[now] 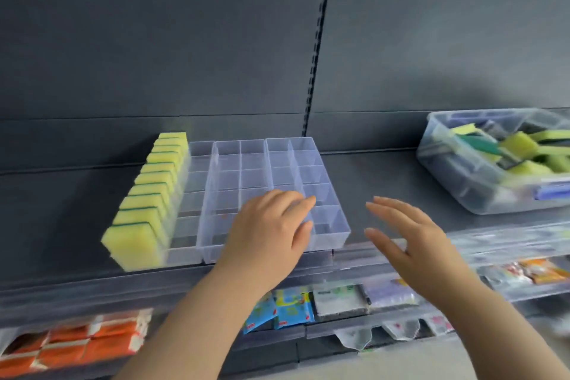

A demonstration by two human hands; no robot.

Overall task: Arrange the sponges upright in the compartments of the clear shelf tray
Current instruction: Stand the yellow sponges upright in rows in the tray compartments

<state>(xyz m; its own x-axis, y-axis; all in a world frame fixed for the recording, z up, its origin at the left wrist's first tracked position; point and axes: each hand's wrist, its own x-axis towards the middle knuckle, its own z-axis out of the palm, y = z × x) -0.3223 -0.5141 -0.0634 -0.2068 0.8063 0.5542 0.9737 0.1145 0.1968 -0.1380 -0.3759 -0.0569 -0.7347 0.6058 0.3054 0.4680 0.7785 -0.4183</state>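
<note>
With the left hand (271, 225) loosely open over the clear tray (253, 163)'s front and the right hand (410, 234) spread, both empty, the right should fetch sponges (518, 142) from the bin (462, 191) nearby, seating each on edge beside the filled left column (145, 194).

Even daylight, motion-blurred, wide-angle-warped edges

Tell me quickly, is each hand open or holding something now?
Left hand: open, holds nothing, over the clear tray.
Right hand: open, fingers straight, holds nothing.
</note>
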